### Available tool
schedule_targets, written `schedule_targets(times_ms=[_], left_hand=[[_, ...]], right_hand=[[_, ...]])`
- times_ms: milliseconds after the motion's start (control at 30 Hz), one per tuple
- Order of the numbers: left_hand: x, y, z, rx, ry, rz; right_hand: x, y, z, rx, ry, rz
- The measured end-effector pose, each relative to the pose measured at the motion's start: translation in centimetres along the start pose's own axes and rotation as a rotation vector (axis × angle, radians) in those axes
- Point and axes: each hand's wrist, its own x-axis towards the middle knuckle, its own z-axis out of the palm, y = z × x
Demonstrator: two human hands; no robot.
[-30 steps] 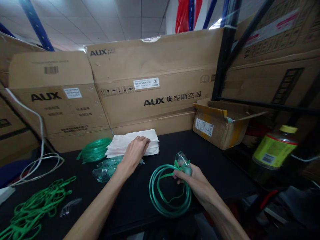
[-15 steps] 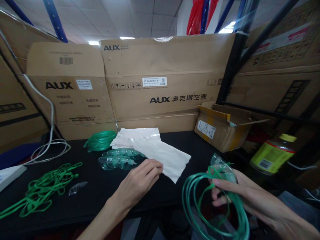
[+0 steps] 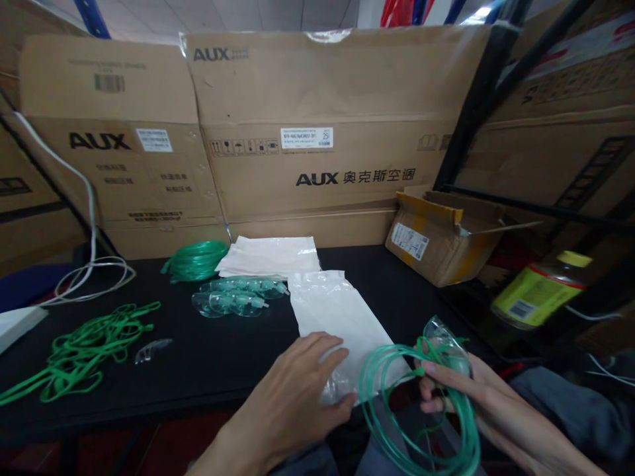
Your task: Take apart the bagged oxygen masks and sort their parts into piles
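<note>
My left hand (image 3: pixel 302 387) pinches the near end of a clear and white plastic bag (image 3: pixel 337 317) that lies on the black table (image 3: pixel 238 357) near its front edge. My right hand (image 3: pixel 464 390) is closed around a clear oxygen mask (image 3: pixel 444 340) with its coil of green tubing (image 3: pixel 411 423) hanging below the table edge. The bag's near corner touches the tubing coil.
A stack of white bags (image 3: pixel 270 256), several clear masks (image 3: pixel 233 297) and a green tubing coil (image 3: pixel 194 260) lie at the back. Green elastic straps (image 3: pixel 79 347) sprawl at left. An open small carton (image 3: pixel 436 235) and a yellow-labelled jar (image 3: pixel 538 294) stand at right. Big AUX cartons (image 3: pixel 317 125) wall the rear.
My left hand drew one bag off the stack and pulled it to the front edge. My right hand, with mask and tubing, moved right and toward me.
</note>
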Motion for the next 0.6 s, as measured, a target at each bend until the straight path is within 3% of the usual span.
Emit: schedule_targets(times_ms=[100, 333, 600], left_hand=[[0.6, 0.7, 1.2, 0.007, -0.122, 0.019], [1.0, 0.4, 0.9, 0.056, -0.163, -0.037], [2.1, 1.9, 0.5, 0.209, -0.301, -0.101]], right_hand=[[-0.4, -0.1, -0.1, 0.033, 0.052, 0.007], [-1.1, -0.1, -1.5, 0.098, 0.056, 0.045], [-1.2, 1.3, 0.4, 0.256, 0.165, 0.017]])
